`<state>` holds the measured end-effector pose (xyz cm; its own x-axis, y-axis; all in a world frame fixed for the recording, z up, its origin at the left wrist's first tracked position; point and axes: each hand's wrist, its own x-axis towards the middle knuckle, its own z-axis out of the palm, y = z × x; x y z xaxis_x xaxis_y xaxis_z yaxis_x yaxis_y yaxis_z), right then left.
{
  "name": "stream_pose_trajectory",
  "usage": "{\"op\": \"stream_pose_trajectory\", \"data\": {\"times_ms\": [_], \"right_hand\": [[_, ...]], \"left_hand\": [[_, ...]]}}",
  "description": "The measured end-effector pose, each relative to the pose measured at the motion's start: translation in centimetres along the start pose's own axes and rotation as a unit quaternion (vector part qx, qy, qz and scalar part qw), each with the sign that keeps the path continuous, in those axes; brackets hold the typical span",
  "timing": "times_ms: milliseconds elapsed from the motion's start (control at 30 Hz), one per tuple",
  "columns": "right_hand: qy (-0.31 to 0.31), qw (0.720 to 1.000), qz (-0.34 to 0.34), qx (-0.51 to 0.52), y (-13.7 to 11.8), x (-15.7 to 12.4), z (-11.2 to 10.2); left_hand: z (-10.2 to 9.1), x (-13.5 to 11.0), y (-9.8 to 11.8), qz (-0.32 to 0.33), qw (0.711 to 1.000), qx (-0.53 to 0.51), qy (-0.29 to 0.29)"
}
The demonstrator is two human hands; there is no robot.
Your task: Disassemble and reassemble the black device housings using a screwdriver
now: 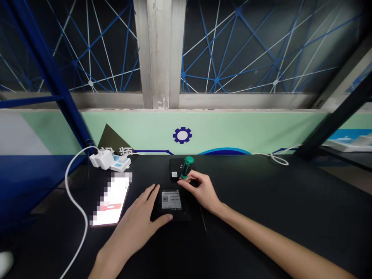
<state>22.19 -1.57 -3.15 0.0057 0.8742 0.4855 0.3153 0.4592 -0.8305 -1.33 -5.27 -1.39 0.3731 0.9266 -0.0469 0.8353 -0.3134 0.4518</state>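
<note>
A flat black device with a white label lies on the dark table in front of me. My left hand grips its left edge, thumb along its near side. My right hand holds a screwdriver with a green and black handle, upright, its tip down at the device's far right corner. Just behind it lies a second small black box with a white sticker.
A lit phone lies left of my left hand. A white charger and power strip sit at the back left, with a white cable curving toward me. Another white cable lies at the back right. A wall borders the table's far edge.
</note>
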Motion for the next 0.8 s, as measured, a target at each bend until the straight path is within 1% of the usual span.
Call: {"op": "stream_pose_trajectory", "data": {"times_ms": [167, 333, 533, 667, 800], "right_hand": [[-0.011, 1.0, 0.009, 0.014, -0.3, -0.05, -0.07], [-0.021, 1.0, 0.009, 0.011, -0.44, -0.04, -0.09], [-0.031, 0.999, 0.003, 0.013, -0.49, -0.11, -0.17], [-0.034, 0.999, -0.013, -0.011, -0.57, -0.12, -0.22], [-0.013, 0.998, -0.031, -0.049, -0.37, -0.02, -0.11]], "left_hand": [[0.24, 0.07, -0.33, 0.016, 1.0, -0.002, 0.014], [0.33, 0.07, -0.42, 0.01, 1.0, 0.005, 0.007], [0.37, -0.07, -0.41, 0.04, 0.999, 0.005, 0.033], [0.47, -0.01, -0.39, 0.039, 0.999, 0.009, 0.035], [0.55, 0.22, -0.34, 0.046, 0.998, 0.015, 0.043]]}}
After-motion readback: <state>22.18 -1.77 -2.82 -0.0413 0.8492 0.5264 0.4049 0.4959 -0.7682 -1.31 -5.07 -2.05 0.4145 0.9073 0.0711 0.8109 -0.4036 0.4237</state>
